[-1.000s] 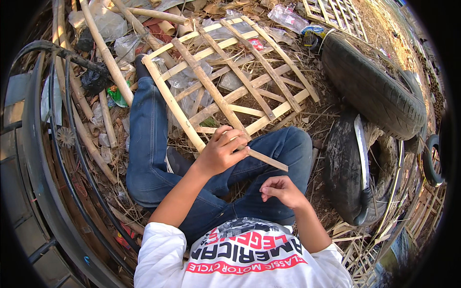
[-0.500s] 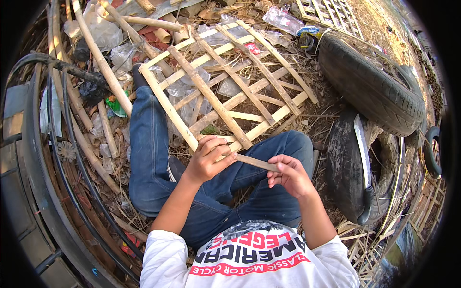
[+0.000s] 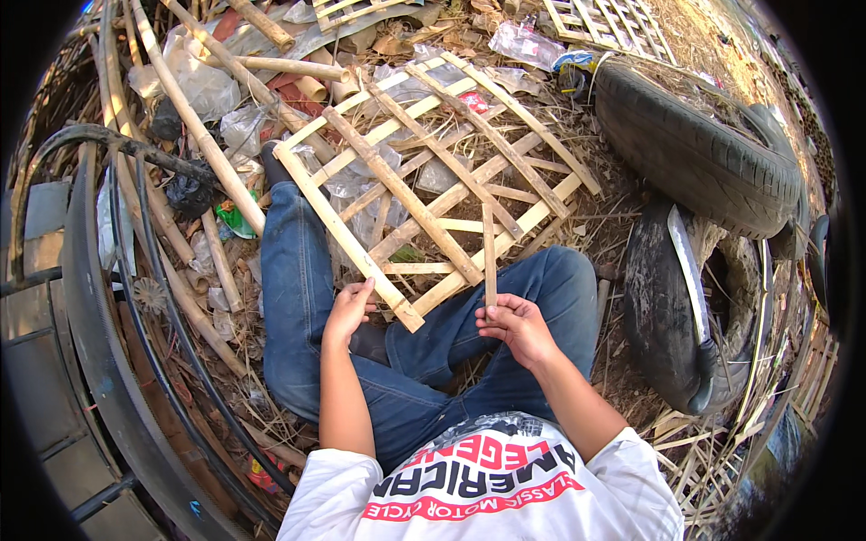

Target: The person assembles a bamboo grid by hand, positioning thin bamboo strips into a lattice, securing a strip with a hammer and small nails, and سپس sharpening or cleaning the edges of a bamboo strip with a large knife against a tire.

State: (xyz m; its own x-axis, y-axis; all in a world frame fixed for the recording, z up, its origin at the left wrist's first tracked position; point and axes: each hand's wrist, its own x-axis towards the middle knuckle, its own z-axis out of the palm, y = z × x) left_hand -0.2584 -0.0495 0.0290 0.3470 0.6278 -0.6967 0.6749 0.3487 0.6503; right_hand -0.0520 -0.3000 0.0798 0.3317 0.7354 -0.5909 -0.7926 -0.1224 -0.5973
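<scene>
A bamboo lattice panel (image 3: 424, 203) lies tilted in front of me, over my crossed legs and the littered ground. My left hand (image 3: 348, 311) is at its near left edge, fingers loosely apart, one fingertip touching the outer strip. My right hand (image 3: 512, 326) pinches the lower end of a thin bamboo strip (image 3: 490, 257) between thumb and fingers. That strip points away from me, its far end over the panel's near right part. Whether the far end passes under or over a crosspiece I cannot tell.
Two worn tyres (image 3: 695, 149) are at the right, with a long-bladed knife (image 3: 687, 270) resting on the lower one. Bamboo poles (image 3: 194, 117) and plastic bags lie at the left, beside a black metal frame (image 3: 77, 298). More lattice panels (image 3: 613, 25) lie at the back.
My left hand has let go of the strip and shifted left along the panel's edge. My right hand has swung the strip from crosswise to pointing away from me.
</scene>
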